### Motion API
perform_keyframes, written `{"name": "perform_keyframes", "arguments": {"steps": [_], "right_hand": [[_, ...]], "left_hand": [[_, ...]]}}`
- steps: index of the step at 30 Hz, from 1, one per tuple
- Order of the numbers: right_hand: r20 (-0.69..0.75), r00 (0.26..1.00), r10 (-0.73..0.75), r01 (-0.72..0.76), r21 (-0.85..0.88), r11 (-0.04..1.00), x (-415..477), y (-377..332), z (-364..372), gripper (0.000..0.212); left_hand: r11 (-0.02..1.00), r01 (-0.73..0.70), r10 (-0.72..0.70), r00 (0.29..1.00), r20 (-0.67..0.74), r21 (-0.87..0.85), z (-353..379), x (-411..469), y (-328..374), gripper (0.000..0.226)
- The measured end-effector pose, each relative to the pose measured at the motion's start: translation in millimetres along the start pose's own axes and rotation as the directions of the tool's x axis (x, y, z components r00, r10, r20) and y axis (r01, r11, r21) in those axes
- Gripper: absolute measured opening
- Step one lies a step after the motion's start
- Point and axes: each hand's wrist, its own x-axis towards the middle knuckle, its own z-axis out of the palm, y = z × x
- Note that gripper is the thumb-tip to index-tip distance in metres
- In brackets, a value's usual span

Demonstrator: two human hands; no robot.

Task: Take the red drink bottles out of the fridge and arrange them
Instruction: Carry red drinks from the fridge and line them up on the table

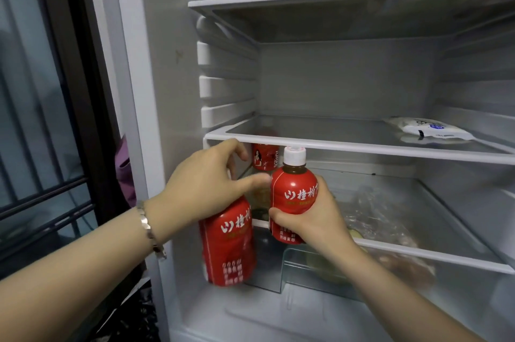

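I'm working both hands at once here, one bottle each, so this trip to the fridge is clearing two. My left hand is clamping down over the top of the left bottle. The cap and neck are hidden under my palm, and my thumb is sticking out towards the other bottle. I'm taking this one from above because it is hanging clear in front of the lower shelf, its base well below the rim, so the neck is the handy place to carry it.

My right hand is wrapping round the belly of the right bottle, thumb across the front of the label. I'm holding it upright, with its white cap just under the edge of the middle shelf. Gripping low on the body is leaving the cap free, and I reckon it wants to come straight towards me so it isn't knocking that rim.

A third bottle is standing farther back in the same compartment, behind my left fingers, touched by neither hand. Beside my right hand, a clear plastic bag of food is lying on the lower shelf, so I'm staying on the left of it.
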Motion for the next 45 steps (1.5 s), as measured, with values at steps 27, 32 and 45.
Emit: {"name": "perform_keyframes", "arguments": {"steps": [27, 32, 45], "right_hand": [[-0.005, 0.93, 0.367, -0.347, -0.338, 0.875, 158.2, 37.6, 88.0, 0.079], [-0.084, 0.919, 0.385, -0.394, -0.252, 0.884, 190.0, 49.5, 92.9, 0.087], [0.003, 0.963, 0.27, -0.253, -0.341, 0.905, 106.0, 19.2, 67.0, 0.07]], "left_hand": [[0.891, -0.063, -0.091, 0.945, 0.313, 0.449, 6.6, 8.1, -16.7, 0.046], [0.842, -0.143, -0.036, 0.947, 0.319, 0.52, 9.7, 6.2, -21.0, 0.047], [0.828, -0.167, 0.015, 0.961, 0.276, 0.535, 13.1, 4.8, -24.6, 0.051]]}}
